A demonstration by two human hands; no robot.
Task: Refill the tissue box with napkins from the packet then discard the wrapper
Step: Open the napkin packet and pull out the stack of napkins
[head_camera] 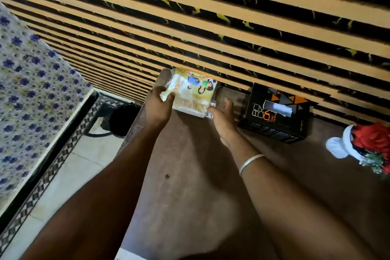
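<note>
Napkin packet [193,93] — between both hands

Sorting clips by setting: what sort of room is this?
Probably a bedroom at home: a flower-print bed stands left of a wooden table holding a tissue box and a rose ornament.

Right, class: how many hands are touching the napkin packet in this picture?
2. The left hand grips the packet at its left edge; the right hand pinches the wrapper at its lower right corner. The tissue box beside it is untouched.
</note>
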